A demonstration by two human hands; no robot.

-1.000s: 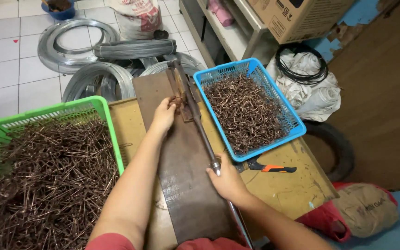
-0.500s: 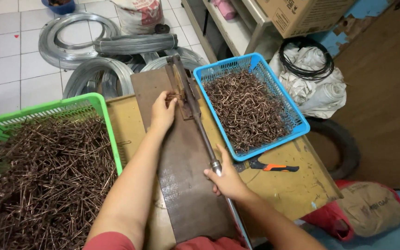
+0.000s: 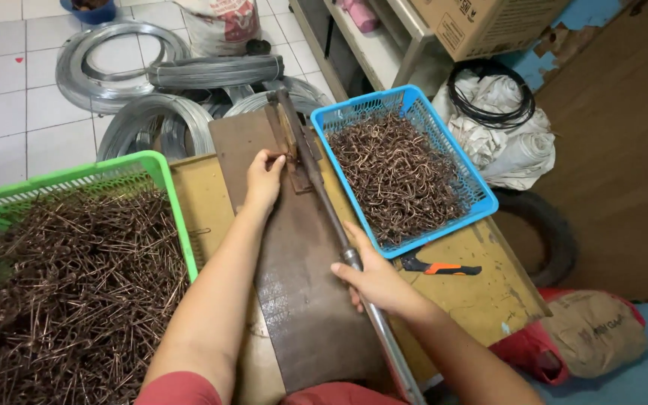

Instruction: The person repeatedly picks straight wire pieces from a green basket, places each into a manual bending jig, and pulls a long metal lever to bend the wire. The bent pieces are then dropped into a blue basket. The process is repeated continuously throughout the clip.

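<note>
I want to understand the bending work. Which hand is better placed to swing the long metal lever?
Probably the right hand: it already grips the long metal lever mid-shaft. The left hand rests at the rusty bending jig, fingertips on the wire piece there.

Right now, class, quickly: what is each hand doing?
Left hand: fingers pinched on a small piece of wire at the hinge of the lever; the wire is barely visible.
Right hand: closed around the lever.
</note>
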